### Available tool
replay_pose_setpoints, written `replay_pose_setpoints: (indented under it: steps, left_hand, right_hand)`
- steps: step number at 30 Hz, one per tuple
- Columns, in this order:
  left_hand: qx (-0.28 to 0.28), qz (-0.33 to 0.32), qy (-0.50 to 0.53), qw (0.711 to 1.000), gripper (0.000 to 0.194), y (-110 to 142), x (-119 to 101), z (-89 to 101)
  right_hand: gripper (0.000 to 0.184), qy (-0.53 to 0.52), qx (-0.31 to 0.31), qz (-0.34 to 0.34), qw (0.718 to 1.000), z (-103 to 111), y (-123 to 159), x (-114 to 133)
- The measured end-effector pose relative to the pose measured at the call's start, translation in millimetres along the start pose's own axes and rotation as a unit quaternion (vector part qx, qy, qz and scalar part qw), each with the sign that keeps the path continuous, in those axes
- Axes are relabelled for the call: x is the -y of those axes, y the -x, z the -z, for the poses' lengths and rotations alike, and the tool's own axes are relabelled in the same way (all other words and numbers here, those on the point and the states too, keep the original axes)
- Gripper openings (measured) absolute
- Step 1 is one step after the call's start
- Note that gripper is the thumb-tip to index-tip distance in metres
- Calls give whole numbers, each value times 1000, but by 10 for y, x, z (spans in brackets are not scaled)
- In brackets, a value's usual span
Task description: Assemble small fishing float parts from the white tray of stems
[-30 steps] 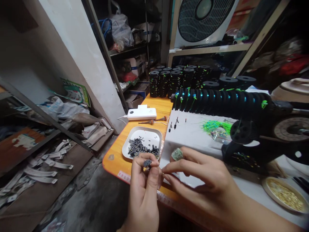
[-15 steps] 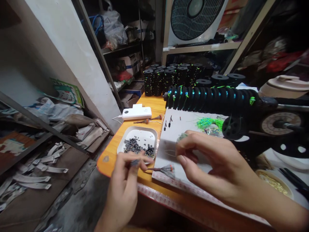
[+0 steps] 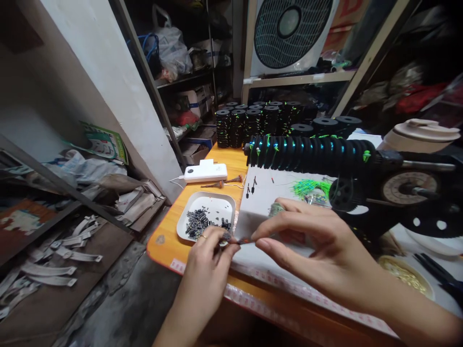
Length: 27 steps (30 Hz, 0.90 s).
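My left hand [image 3: 210, 258] pinches a small bundle of thin wires [image 3: 243, 240], dark with orange at its right end, above the near edge of the white board [image 3: 253, 209]. My right hand [image 3: 321, 241] comes in from the right, with thumb and forefinger closed at the bundle's orange end. A pale green clump [image 3: 276, 209] shows at its bent fingers; whether they hold it I cannot tell. Just behind my left hand, a white tray [image 3: 184, 206] holds many small black and grey pieces. Two similar orange-tipped bundles [image 3: 219, 184] lie farther back on the wooden table [image 3: 162, 246].
A black ribbed roller [image 3: 307, 152] wound with green and blue line spans the board's far side. Behind it stand several black spools [image 3: 237, 127]. A white power adapter [image 3: 205, 171] lies at left, green strands [image 3: 313, 187] on the board, and a bowl [image 3: 407, 277] of gold-coloured pieces at right.
My left hand has moved right and turned, bringing the bundle's orange end up to my right fingertips. My right thumb and forefinger have reached forward to it. The camera view has shifted slightly.
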<state>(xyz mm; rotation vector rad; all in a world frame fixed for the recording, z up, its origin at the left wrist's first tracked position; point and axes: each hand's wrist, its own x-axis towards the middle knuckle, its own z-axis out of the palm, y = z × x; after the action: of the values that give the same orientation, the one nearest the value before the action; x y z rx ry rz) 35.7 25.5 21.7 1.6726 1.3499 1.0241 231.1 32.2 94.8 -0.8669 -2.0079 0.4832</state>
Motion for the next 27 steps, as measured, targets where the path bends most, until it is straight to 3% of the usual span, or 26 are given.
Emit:
replay_pose_setpoints:
  steps: [3,7,14,20,23,27]
  left_hand:
    - [-39,74,158,984,10,95,-7,3]
    - [-67,82,257,961,16,177,-47,-61]
    - [-108,66,303,945,19,229,-139,-160]
    - [-184,9,292,939,16,264,-159,-268]
    - [-179,-5,299,937,19,271,-165,-300]
    - [-124,100,392,906,20,282,-213,-278]
  right_hand:
    - [10,-18,24,3,1000,-46,18,28]
    - [13,-32,28,10,999,-147,69,23]
    - [14,-23,-13,0,1000,-229,131,-20]
    - [13,-20,-28,3,999,-251,109,4]
    - [13,-22,-22,1,1000,-256,109,16]
    - [13,-26,-25,-4,999,-257,123,3]
